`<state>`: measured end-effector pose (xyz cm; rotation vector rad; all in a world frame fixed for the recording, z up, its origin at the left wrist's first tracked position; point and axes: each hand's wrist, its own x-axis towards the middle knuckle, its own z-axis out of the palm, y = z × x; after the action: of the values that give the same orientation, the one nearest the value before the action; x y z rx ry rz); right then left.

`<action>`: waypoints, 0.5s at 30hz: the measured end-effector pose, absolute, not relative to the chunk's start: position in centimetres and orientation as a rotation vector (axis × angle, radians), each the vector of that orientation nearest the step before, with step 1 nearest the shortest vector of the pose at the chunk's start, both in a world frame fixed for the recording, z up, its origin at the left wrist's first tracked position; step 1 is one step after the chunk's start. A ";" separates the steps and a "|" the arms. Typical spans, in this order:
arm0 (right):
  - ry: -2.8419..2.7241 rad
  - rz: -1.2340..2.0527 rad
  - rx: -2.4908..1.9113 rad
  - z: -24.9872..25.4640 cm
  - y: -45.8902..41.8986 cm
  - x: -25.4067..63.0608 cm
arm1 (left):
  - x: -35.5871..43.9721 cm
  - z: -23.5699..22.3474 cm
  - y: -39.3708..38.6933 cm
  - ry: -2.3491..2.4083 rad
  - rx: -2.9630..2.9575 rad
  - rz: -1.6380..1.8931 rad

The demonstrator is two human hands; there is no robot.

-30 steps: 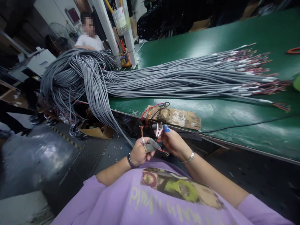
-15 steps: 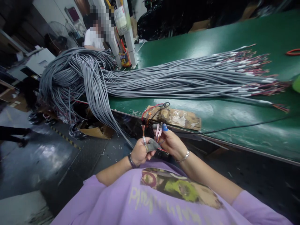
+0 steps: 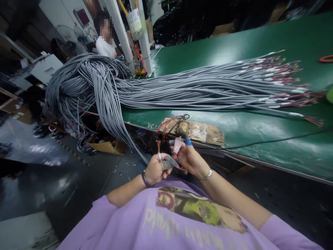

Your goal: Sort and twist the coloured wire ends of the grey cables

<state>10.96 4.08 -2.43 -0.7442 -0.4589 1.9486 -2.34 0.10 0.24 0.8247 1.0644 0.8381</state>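
My left hand is closed around the end of a grey cable, its thumb in a worn grey cover. Above the fist stands a white-banded end with bare reddish wire strands. Close on the right, my right hand, with a blue cover on the thumb tip, has its fingers curled at a small pink clip-like thing; blur hides its exact kind. Thin red wires show between the hands, below the left thumb. Both hands are just off the bench's front edge.
A long bundle of grey cables lies across the green bench, with stripped ends at the right. A worn wooden board with red and black leads sits at the edge. Behind the white post is a person in white.
The pink thing and my right thumb have shifted slightly right, and the thumb stands further from it. My left hand has stayed almost still. The person behind shows more clearly.
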 end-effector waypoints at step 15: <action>-0.466 1.923 -0.815 -2.4 3.8 11.5 | -1.5 -0.2 -0.9 1.138 0.826 0.973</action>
<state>11.52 3.84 -2.36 -0.8149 -0.4665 1.9232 -1.51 -0.88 -0.24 0.8263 1.1375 0.9726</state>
